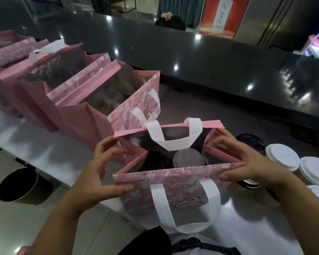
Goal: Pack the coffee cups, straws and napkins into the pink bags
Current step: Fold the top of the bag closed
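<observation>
Head view: nearest pink bag upright on white table, mouth held open. Left hand pinches left rim corner, right hand pinches right rim corner. Two lidded cups inside bag. White-lidded cups on table just right of bag. More pink bags in row behind left.

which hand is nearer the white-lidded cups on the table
Right. The right hand grips the bag's right edge, beside the white-lidded cups; the left hand holds the far, left edge.
</observation>
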Tool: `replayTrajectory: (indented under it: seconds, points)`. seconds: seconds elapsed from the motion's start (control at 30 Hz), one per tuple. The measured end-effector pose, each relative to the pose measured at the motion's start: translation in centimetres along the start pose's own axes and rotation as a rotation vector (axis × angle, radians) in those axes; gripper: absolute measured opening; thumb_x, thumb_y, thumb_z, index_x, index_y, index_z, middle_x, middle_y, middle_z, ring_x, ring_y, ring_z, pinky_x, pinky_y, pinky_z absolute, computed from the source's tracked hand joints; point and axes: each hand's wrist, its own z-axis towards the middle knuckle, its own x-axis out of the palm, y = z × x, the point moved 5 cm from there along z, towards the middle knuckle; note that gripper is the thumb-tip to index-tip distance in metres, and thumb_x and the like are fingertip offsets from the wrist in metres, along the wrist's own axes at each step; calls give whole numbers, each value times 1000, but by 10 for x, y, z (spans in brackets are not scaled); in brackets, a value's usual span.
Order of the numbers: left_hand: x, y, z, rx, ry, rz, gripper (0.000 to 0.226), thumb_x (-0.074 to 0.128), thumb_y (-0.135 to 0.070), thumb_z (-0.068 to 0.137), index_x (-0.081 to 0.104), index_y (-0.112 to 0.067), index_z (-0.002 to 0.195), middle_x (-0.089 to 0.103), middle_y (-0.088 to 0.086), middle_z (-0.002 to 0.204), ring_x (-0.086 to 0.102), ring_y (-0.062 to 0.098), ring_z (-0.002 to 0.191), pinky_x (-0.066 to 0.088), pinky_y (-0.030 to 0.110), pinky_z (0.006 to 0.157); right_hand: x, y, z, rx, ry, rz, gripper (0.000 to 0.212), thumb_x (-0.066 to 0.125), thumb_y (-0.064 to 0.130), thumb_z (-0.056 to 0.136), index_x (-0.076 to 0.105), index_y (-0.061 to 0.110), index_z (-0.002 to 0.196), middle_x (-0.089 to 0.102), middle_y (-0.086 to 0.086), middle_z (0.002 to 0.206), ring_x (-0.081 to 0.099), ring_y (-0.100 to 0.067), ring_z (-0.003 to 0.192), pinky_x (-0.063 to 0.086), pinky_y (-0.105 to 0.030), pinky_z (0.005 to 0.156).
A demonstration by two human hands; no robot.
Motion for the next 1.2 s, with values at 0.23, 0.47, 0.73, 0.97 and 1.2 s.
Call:
replayTrajectory:
  seconds: [0.23, 0.47, 0.73, 0.97, 1.2]
  points:
    - [1, -7, -2, 85, -17, -98, 54, 89, -51, 59, 74, -22, 103, 53, -4, 134, 51, 21, 130, 43, 40, 110, -2, -5, -5, -51, -54, 83, 43, 81, -1, 71, 73, 16, 110, 46, 4, 141, 51, -17, 131, 46, -38, 105]
    - [2, -11, -5, 195, -261, -131, 34, 82, -41, 73, 77, -23, 101, 71, 2, 113, 65, 27, 111, 51, 39, 99, 4, -22, -20, -73, -386, 202, 28, 82, 14, 73, 79, 13, 101, 63, -3, 116, 60, -27, 113, 53, -55, 91]
    - [4, -15, -6, 133, -463, -137, 34, 79, -14, 70, 78, -44, 85, 77, -15, 88, 72, 7, 85, 57, 22, 83, 7, -22, -26, -127, -576, 196, 55, 79, 59, 65, 80, 12, 94, 70, -5, 102, 66, -23, 94, 58, -28, 75]
    - [1, -14, -5, 72, -498, -142, 53, 73, 6, 71, 77, -47, 78, 75, -18, 75, 69, 0, 70, 57, 15, 72, 4, -25, -34, -119, -474, 245, 35, 78, 31, 75, 77, 3, 97, 74, -9, 105, 69, -26, 100, 58, -32, 81]
    - [5, -19, 1, 74, -476, -263, 23, 73, -8, 67, 65, -23, 82, 72, -7, 69, 68, 5, 67, 60, 21, 67, 6, -19, -35, -60, -682, 310, 23, 72, 14, 69, 75, 4, 89, 76, -7, 80, 71, -16, 74, 59, -24, 66]
